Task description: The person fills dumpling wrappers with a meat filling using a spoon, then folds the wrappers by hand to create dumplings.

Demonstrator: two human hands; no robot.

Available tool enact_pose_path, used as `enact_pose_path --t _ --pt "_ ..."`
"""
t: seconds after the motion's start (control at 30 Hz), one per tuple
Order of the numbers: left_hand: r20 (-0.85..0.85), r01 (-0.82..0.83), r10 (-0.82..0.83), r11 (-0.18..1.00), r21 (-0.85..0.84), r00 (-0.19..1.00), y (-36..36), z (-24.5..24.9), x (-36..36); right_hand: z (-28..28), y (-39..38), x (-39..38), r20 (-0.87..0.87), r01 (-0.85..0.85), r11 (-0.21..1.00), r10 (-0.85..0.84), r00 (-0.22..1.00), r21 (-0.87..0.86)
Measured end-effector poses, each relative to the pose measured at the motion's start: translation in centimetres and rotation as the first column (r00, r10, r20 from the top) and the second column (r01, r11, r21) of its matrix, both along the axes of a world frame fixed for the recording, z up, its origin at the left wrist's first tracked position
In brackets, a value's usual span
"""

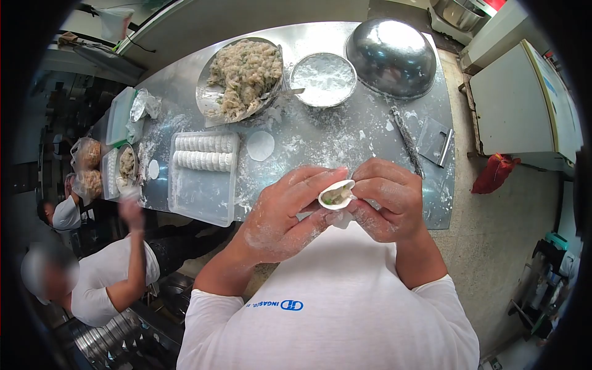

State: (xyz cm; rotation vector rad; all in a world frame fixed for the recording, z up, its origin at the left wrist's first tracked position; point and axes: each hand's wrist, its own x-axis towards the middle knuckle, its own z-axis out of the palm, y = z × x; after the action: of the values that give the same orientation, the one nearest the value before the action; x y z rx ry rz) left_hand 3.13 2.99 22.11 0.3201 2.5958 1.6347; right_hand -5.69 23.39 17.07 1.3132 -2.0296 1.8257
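Between both hands, over the front edge of the metal table, is a white dumpling [335, 196] with its top partly open and greenish filling showing. My left hand [287, 213] has its fingers closed round one side of the wrapper. On the other side, my right hand [388, 198] pinches the wrapper's edge. Flour dusts both hands. Beyond them lies a round flat wrapper [260, 145] on the floured table. Beside it, a clear plastic tray [203, 196] holds two rows of white dumplings [203, 152].
A large bowl of filling [246, 71], a bowl of flour [323, 79] and an upturned metal bowl [391, 58] stand at the far side. A dark rod [406, 142] and metal scraper [435, 143] lie right. A co-worker [114, 268] is at the left.
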Motion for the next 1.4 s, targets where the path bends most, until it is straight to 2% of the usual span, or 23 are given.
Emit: enact_pose_path --t 0.17,0.27,0.37,0.47,0.57,0.67,0.77,0.87,0.97,1.07,1.17,1.27,1.4 --pt "0.025 0.004 -0.006 0.999 0.049 1.0 0.0 0.2 0.0 0.2 -0.4 0.1 0.091 0.086 0.994 -0.081 0.993 -0.06" --pt "0.03 0.025 -0.028 0.995 0.095 0.999 -0.1 -0.2 -0.2 0.0 -0.3 -0.1 0.045 0.001 0.998 0.002 0.999 -0.059" --pt "0.138 -0.075 0.05 0.981 0.179 0.989 0.2 -0.1 -0.1 0.2 -0.2 0.0 0.04 0.002 0.999 -0.001 0.999 -0.034" --pt "0.148 -0.112 0.088 0.981 0.159 0.985 0.4 0.1 0.2 0.6 -0.3 0.1 0.08 -0.003 0.998 0.008 0.997 -0.07" --pt "-0.055 0.019 -0.021 0.999 -0.028 0.998 -0.1 -0.6 -0.3 0.2 -0.2 0.0 0.005 -0.002 1.0 0.002 1.0 -0.016" --pt "-0.057 0.027 -0.028 1.0 -0.016 0.998 -0.2 -0.4 -0.3 -0.1 -0.2 0.0 -0.018 0.018 1.0 -0.018 1.0 0.001" --pt "-0.03 0.029 -0.029 1.0 0.007 0.999 -0.2 -0.3 -0.1 0.7 -0.3 0.1 0.057 0.077 0.997 -0.075 0.996 -0.033" --pt "0.03 0.02 -0.02 1.0 0.01 0.999 -0.1 0.2 -0.3 0.2 -0.3 0.0 0.067 0.034 0.999 -0.031 0.997 -0.042" --pt "0.068 -0.041 0.036 0.996 0.077 0.997 0.1 0.0 -0.3 0.1 -0.2 -0.1 -0.003 0.002 1.0 -0.002 1.0 0.004" --pt "0.132 -0.111 0.101 0.991 0.071 0.986 0.5 0.7 0.1 0.4 -0.4 0.1 0.043 0.04 0.998 -0.038 0.998 -0.04" --pt "-0.084 -0.035 0.027 0.995 -0.095 0.996 0.3 -0.3 0.0 0.0 -0.4 0.2 0.022 0.038 0.999 -0.037 0.999 -0.001" --pt "-0.068 -0.004 0.0 0.998 -0.062 0.998 0.1 -0.5 -0.1 0.1 -0.3 0.1 -0.027 0.046 0.998 -0.045 0.999 0.034" --pt "-0.034 0.013 -0.014 0.999 -0.047 0.999 0.1 0.0 0.1 0.3 -0.2 0.1 0.036 0.076 0.997 -0.076 0.996 -0.013"
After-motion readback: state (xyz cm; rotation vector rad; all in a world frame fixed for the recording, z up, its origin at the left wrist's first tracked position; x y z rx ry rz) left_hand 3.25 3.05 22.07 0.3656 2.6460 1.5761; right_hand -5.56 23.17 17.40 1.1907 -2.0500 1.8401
